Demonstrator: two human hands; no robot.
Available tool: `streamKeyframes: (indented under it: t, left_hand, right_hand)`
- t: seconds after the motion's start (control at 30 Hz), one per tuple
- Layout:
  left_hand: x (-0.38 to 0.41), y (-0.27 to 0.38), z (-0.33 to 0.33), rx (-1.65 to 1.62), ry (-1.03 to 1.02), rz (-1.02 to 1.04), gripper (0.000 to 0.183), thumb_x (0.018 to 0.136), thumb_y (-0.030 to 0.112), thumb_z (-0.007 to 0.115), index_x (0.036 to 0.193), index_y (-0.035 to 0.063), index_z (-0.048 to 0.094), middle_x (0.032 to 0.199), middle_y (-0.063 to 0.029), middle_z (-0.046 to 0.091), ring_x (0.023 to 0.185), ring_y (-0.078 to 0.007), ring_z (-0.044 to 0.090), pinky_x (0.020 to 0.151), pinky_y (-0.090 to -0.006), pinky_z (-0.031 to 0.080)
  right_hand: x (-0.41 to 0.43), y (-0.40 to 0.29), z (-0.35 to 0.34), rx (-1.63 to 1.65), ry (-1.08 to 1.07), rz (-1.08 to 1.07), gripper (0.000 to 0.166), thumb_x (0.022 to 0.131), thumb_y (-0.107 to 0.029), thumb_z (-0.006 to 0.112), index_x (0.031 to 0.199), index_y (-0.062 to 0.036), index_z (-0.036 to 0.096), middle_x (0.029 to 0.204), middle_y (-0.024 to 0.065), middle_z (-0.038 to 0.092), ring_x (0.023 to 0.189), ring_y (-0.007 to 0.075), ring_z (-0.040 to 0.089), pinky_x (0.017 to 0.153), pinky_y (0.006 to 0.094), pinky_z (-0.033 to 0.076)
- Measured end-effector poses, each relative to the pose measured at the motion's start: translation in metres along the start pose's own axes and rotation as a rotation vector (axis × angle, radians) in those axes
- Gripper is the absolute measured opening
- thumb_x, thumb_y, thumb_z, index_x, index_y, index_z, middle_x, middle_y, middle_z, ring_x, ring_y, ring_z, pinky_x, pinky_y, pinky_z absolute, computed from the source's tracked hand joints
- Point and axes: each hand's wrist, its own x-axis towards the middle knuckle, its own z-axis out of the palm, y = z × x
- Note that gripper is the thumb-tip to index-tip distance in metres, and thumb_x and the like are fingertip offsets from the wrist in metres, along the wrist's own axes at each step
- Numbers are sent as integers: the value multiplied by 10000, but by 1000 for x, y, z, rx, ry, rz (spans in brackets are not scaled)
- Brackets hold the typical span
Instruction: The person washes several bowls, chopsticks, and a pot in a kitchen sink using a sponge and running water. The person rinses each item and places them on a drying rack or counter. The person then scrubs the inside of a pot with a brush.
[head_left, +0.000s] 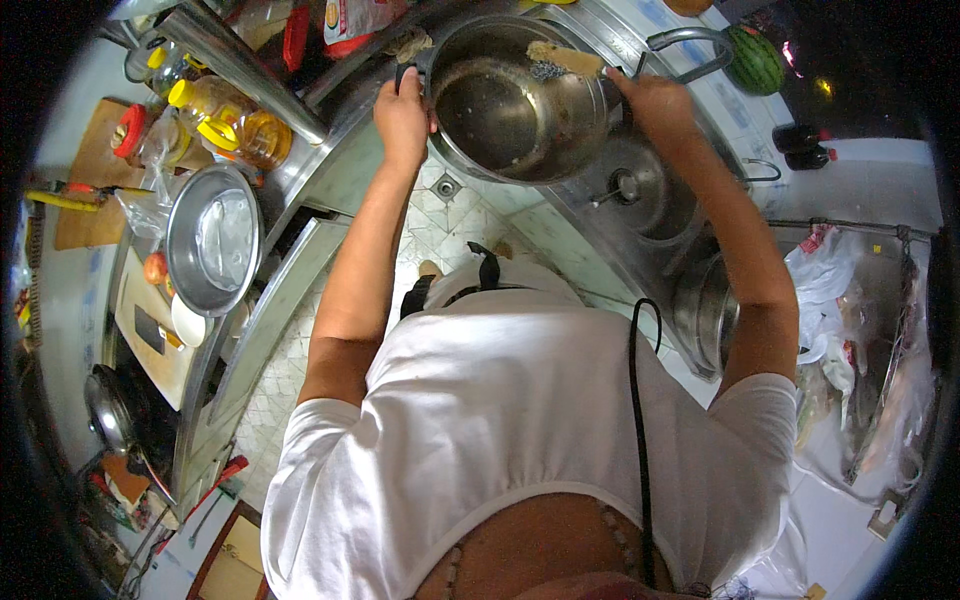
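A large stainless steel pot (487, 112) is tilted at the top centre, its open mouth facing me. My left hand (403, 120) grips the pot's black side handle at its left. My right hand (654, 101) is at the pot's right side, by the other handle; its fingers are partly hidden, so its exact hold is unclear. Just left of those fingers, a tan loofah-like scrubber (562, 58) and a grey steel wool pad (549, 71) lie against the inside wall. Small specks dot the pot's inside.
A steel sink (660, 196) with a drain lies below right of the pot, under a curved faucet (694, 34). A watermelon (754, 61) stands behind. Left are oil bottles (259, 135), a metal basin (251, 274), a cutting board (131, 315) and a lidded wok (112, 409).
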Motion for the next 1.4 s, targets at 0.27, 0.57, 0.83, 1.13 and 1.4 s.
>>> streamKeyframes:
  t: [0.27, 0.57, 0.83, 1.13, 1.4]
  left_hand:
    - [15, 37, 18, 545, -11, 397, 386, 855, 343, 550, 749, -29, 542, 652, -201, 568, 648, -341, 571, 600, -396, 435]
    - [35, 31, 20, 480, -38, 367, 370, 853, 343, 552, 761, -14, 555, 550, -155, 552, 465, -276, 556, 502, -381, 433]
    - [24, 27, -7, 254, -119, 286, 282, 880, 305, 555, 765, 48, 537, 515, 18, 454, 395, -73, 390, 359, -242, 294]
    - [24, 16, -42, 48, -162, 196, 237, 895, 279, 534, 754, 90, 509, 519, 52, 413, 390, -50, 338, 351, -223, 253]
    - [16, 22, -36, 37, -229, 192, 244, 898, 272, 533, 732, 101, 481, 532, 58, 401, 402, -44, 329, 356, -217, 252]
  right_hand:
    - [-31, -10, 15, 115, -179, 100, 506, 764, -73, 541, 1239, -241, 494, 684, 99, 590, 606, 224, 600, 487, 328, 466]
    - [7, -4, -15, 67, -109, 132, 366, 803, -45, 505, 1150, -139, 575, 687, 130, 603, 620, 243, 609, 478, 365, 475]
    - [-4, -116, -47, 1332, -597, 193, 325, 855, -74, 467, 1165, -77, 561, 841, 121, 632, 719, 201, 597, 651, 356, 484]
    - [-46, -104, -55, 839, -758, 329, 344, 905, -123, 412, 1234, -132, 512, 834, 124, 631, 628, 192, 571, 597, 341, 487]
    - [-39, -117, -78, 649, -741, 298, 335, 873, -119, 465, 1199, -138, 541, 844, 153, 633, 686, 215, 619, 642, 362, 504]
